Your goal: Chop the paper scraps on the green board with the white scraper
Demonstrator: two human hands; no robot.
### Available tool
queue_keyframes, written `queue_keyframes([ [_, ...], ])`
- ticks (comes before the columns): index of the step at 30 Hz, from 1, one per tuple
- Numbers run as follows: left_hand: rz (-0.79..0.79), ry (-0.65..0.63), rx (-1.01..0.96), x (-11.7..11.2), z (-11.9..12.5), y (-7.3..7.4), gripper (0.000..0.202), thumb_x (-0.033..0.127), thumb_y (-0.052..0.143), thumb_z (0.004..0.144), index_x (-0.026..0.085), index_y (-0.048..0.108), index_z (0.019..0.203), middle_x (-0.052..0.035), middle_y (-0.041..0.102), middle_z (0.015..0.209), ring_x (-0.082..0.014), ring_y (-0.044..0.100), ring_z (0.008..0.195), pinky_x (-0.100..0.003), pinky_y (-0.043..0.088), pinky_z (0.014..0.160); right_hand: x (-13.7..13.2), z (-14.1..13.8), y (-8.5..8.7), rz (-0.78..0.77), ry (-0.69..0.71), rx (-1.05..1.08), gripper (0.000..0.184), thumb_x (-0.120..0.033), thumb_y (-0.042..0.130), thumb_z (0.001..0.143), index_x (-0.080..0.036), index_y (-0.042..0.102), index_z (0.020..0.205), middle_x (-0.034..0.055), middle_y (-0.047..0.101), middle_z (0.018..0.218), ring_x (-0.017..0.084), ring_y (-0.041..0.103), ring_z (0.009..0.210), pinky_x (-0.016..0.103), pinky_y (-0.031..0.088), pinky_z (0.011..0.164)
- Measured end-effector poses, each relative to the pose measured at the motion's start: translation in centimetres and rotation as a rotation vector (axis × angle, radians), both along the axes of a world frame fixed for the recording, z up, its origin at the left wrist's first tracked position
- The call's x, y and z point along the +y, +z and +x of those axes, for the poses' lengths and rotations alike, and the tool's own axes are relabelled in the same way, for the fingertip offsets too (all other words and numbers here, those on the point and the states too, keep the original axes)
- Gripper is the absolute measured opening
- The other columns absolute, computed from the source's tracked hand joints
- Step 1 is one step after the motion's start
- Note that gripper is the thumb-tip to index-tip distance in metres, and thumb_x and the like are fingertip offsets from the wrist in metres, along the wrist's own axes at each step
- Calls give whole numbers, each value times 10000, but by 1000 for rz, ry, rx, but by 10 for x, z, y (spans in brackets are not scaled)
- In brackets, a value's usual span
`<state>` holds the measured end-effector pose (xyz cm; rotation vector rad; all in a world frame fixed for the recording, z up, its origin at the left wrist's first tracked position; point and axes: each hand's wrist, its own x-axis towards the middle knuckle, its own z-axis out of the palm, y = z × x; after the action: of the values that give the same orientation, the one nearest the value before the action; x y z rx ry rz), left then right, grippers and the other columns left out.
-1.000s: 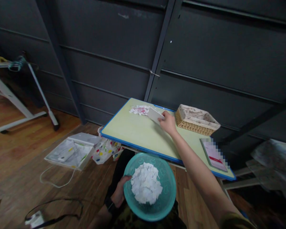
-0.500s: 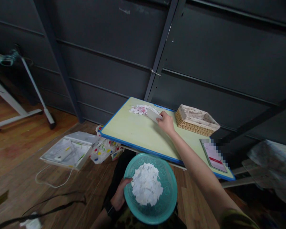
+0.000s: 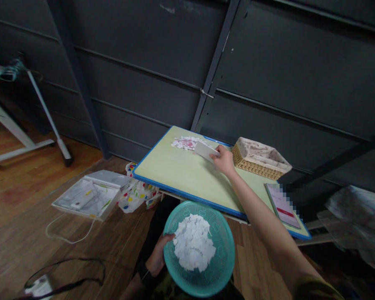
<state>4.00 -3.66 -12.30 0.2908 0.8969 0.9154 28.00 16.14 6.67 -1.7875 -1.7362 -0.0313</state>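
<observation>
My left hand (image 3: 158, 255) grips the left rim of a round teal plastic basket (image 3: 223, 258), its thumb over the edge. Torn white paper pieces (image 3: 194, 243) are heaped inside that basket, which sits in front of the table at my lap. Over the pale yellow tabletop (image 3: 178, 171), my right hand (image 3: 224, 160) is closed on a flat white card (image 3: 205, 151), held tilted. Just beyond the card's left end lies a pile of white and pink paper scraps (image 3: 187, 143). The fingers behind the card are partly hidden.
A cloth-lined wicker basket (image 3: 259, 160) stands at the table's back right, with a phone or tablet (image 3: 283, 206) near the right edge. An open white box (image 3: 90, 196) and a dotted plastic bag (image 3: 137, 193) lie at left. Dark panels (image 3: 143, 62) rise behind the table.
My right hand and the card have shifted slightly right, away from the scrap pile. The teal basket stays in my left hand. The view has moved a little.
</observation>
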Motion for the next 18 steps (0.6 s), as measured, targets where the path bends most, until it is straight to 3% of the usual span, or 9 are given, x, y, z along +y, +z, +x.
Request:
queue_keyframes([
  [8, -10, -3, -24, -1, 0, 5, 198, 258, 762, 635, 163, 748, 808, -71, 793, 819, -317, 713, 890, -436, 501, 877, 9, -4, 0, -10, 66, 35, 111, -309, 552, 696, -227, 516, 761, 39, 655, 764, 216, 551, 710, 296, 360, 656],
  [18, -14, -19, -40, 0, 1, 0, 180, 267, 765, 646, 162, 745, 792, -74, 793, 813, -311, 721, 849, -436, 498, 880, 6, -4, 6, -20, 78, 33, 110, -293, 563, 677, -216, 533, 749, 36, 638, 742, 213, 548, 720, 296, 360, 669],
])
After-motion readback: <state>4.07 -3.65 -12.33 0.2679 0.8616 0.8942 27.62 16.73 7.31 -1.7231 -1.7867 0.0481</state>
